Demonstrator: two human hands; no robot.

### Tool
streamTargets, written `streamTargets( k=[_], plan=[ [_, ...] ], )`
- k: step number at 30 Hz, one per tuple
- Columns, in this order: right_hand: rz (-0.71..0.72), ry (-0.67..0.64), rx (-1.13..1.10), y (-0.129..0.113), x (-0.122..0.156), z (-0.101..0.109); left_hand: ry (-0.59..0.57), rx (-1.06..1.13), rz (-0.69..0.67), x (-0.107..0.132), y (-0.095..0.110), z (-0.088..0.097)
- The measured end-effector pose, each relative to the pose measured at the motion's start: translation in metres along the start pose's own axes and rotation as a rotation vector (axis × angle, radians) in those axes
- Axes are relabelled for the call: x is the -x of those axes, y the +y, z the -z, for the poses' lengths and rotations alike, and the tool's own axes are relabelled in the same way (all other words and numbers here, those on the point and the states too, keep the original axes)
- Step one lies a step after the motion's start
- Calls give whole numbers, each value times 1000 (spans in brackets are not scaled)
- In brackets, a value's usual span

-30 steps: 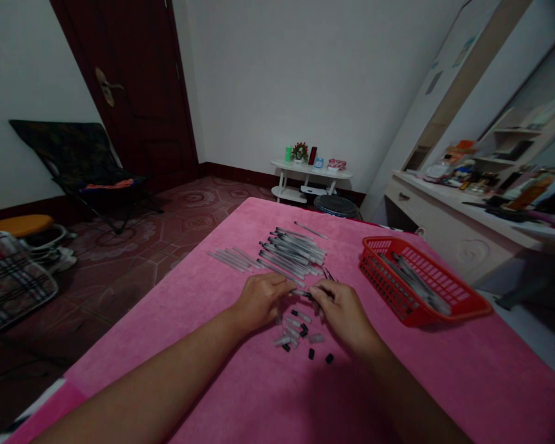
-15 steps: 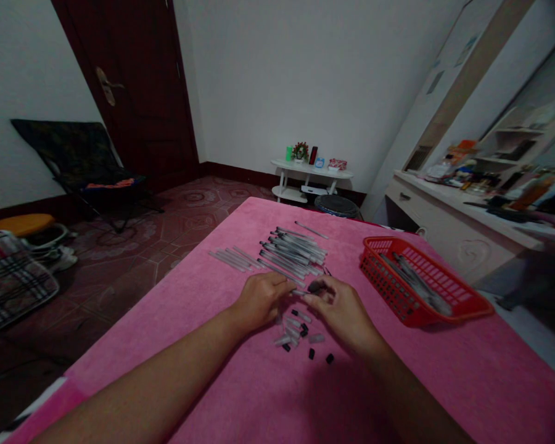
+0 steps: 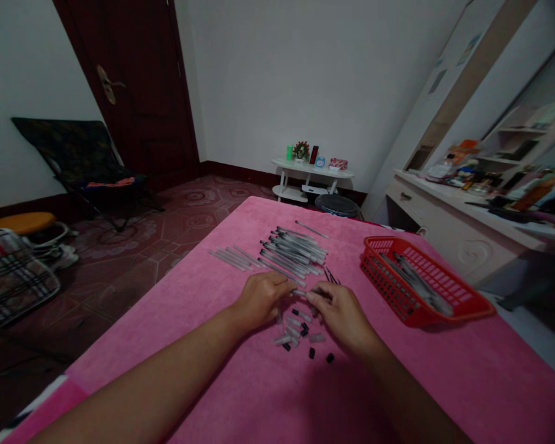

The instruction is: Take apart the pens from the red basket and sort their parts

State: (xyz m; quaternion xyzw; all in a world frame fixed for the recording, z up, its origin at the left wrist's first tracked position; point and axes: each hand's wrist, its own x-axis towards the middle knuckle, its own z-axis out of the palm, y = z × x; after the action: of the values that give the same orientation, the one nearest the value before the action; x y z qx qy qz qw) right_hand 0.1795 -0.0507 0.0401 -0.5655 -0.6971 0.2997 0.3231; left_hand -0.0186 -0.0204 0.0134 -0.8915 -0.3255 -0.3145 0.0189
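Note:
My left hand (image 3: 263, 300) is closed in a pinch on a thin clear pen barrel (image 3: 298, 292). From the other side, my right hand (image 3: 340, 309) has its thumb and fingers closed at the barrel's right end; a smaller part there would be hidden. Below the hands lie several clear pen caps (image 3: 293, 333) and small black plugs (image 3: 311, 353). Just beyond is a pile of clear pens with dark tips (image 3: 291, 251). Several empty-looking clear tubes (image 3: 231, 258) lie to its left. A dark, thin, forked thing like tweezers (image 3: 332, 275) rests beyond my right hand.
A red plastic basket (image 3: 398, 302) holding more pens stands at the right on the pink cloth (image 3: 203, 382). One pen (image 3: 311, 229) lies apart at the far side. Beyond are a white side table (image 3: 312, 167), a folding chair (image 3: 78, 154) and a cluttered dresser (image 3: 462, 216).
My right hand's fingers have come together at the barrel's right end, where a dark rounded thing showed between them before. The tweezers-like thing is now more exposed. My left hand stays put.

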Motion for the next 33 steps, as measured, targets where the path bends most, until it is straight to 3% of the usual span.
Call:
streamTargets(
  k=[4,10,15,21,26,33],
  plan=[
    [25,57,-9,1,0,0,-3,0,22,0,0,0],
    [10,21,9,1,0,-1,-20,5,0,-1,1,1],
    [31,111,23,0,0,-2,-19,9,8,0,0,0],
    [29,40,91,1,1,-1,-18,21,3,0,0,1],
    [47,87,56,2,1,-2,-9,17,19,0,-1,0],
    [39,26,87,-1,2,-2,-14,20,1,0,-2,-1]
  ],
)
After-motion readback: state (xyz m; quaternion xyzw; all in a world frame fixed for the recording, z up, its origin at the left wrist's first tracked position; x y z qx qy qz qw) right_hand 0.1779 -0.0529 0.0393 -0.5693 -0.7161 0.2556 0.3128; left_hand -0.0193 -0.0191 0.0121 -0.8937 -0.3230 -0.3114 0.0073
